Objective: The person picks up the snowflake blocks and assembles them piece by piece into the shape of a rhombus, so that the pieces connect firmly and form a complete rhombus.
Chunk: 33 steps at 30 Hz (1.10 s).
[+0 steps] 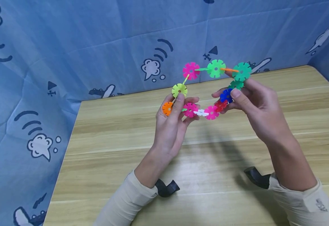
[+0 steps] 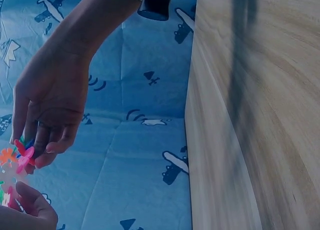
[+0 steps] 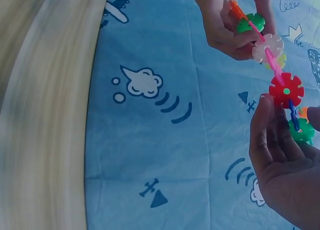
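Observation:
Both hands hold up a closed ring of notched plastic snowflake discs point(image 1: 216, 68) above the table. My left hand point(image 1: 168, 125) pinches its left side, the thumb at the yellow disc point(image 1: 179, 90), with an orange disc point(image 1: 167, 108) beside the thumb. On the right side my right hand point(image 1: 266, 110) grips the ring, thumb on the blue disc point(image 1: 226, 95). Near those fingers is a red disc point(image 3: 286, 90), clear in the right wrist view. Along the lower edge a white disc point(image 1: 201, 112) joins two pink ones. A teal disc point(image 1: 242, 71) forms the far right corner.
The wooden table point(image 1: 110, 157) lies below the hands. Blue printed cloth point(image 1: 102, 47) hangs behind it and at its sides. A black curved piece sticks out at each sleeve cuff, such as the left one point(image 1: 167, 188).

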Motion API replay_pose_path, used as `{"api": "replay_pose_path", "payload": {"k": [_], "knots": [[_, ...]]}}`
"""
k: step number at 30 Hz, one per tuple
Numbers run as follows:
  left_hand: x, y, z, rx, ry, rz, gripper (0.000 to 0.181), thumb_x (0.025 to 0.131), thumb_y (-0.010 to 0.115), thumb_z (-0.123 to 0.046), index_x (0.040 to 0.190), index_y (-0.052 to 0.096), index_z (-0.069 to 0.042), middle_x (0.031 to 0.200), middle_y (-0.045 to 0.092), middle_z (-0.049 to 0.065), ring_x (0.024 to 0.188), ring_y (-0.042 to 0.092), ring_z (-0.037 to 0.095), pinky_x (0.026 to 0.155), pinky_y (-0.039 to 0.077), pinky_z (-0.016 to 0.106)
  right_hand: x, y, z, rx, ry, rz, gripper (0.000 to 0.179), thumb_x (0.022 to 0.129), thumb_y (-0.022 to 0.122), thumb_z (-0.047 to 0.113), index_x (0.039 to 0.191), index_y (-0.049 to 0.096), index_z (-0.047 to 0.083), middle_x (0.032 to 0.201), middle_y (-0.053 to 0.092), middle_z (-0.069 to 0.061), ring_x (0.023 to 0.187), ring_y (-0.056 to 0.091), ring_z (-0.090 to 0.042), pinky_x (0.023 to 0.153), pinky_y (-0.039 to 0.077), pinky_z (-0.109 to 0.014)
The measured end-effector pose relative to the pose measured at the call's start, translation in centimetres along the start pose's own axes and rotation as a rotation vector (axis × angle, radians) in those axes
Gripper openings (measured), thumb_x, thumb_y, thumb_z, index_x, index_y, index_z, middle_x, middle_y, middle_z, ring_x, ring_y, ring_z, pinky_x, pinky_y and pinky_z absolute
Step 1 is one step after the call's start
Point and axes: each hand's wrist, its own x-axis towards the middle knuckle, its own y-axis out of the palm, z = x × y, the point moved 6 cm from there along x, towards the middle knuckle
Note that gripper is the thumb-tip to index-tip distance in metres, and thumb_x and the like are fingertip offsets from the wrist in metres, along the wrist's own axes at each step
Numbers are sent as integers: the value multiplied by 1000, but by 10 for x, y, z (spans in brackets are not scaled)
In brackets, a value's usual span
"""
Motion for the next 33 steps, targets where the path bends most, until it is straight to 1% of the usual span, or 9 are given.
{"api": "replay_pose_path", "payload": {"k": [3, 10, 17, 19, 21, 24, 26, 27, 33], "knots": [[0, 0, 0, 3, 1, -3, 22, 114, 51, -17, 133, 62, -19, 105, 75, -1, 107, 66, 17, 82, 59, 27, -1, -1, 1, -26, 2, -2, 47, 109, 54, -1, 156, 52, 1, 112, 81, -11, 101, 81, -19, 86, 65, -23], [0, 0, 1, 10, 6, -4, 22, 113, 52, -17, 133, 62, -19, 105, 75, -1, 106, 65, 18, 81, 59, 27, -2, -3, 1, -24, 7, -6, 44, 111, 51, 2, 155, 53, -1, 113, 81, -11, 107, 80, -19, 91, 63, -21], [-1, 0, -1, 48, 32, -15, 25, 113, 53, -16, 137, 62, -16, 106, 75, -1, 107, 67, 17, 82, 59, 27, -2, -4, 2, -25, 12, -1, 35, 111, 52, 1, 144, 61, -4, 116, 81, -11, 111, 79, -19, 93, 62, -21], [-2, 0, -1, 59, 37, -15, 25, 113, 53, -15, 136, 63, -16, 106, 75, -1, 107, 67, 17, 82, 60, 27, -1, -3, 3, -24, 1, 8, 38, 110, 51, -1, 148, 58, -3, 116, 81, -11, 111, 79, -19, 94, 62, -21], [-2, 1, -2, 68, 40, -12, 24, 113, 53, -14, 135, 63, -15, 107, 75, -1, 106, 67, 17, 82, 60, 26, -1, -3, 5, -50, 9, -2, 45, 110, 51, -1, 155, 53, 4, 114, 82, -10, 108, 80, -18, 94, 63, -22], [-2, 1, -2, 81, 36, -10, 22, 113, 53, -14, 133, 64, -15, 107, 75, -1, 106, 68, 17, 82, 59, 26, 0, -2, 7, -25, -3, -8, 64, 109, 50, -5, 168, 35, 15, 110, 82, -11, 105, 81, -19, 94, 63, -23], [-2, 1, -1, 86, 32, -10, 22, 113, 53, -14, 132, 64, -15, 106, 75, -1, 105, 68, 17, 82, 59, 26, 0, -3, 8, -9, -5, -23, 71, 108, 50, -6, 170, 29, 20, 107, 83, -11, 103, 81, -19, 95, 63, -24], [-2, 1, -1, 89, 29, -11, 22, 113, 53, -14, 132, 64, -15, 106, 75, -1, 105, 68, 17, 82, 59, 25, 1, -3, 8, 14, -15, -20, 73, 108, 50, -7, 171, 26, 19, 106, 83, -12, 103, 81, -19, 95, 63, -24], [-2, 1, -1, 90, 21, -11, 23, 113, 54, -14, 133, 64, -15, 105, 75, -1, 103, 68, 16, 80, 59, 25, 1, -4, 8, 22, -26, -38, 75, 107, 50, -10, 171, 26, 21, 105, 83, -13, 102, 82, -20, 95, 63, -24]]}}
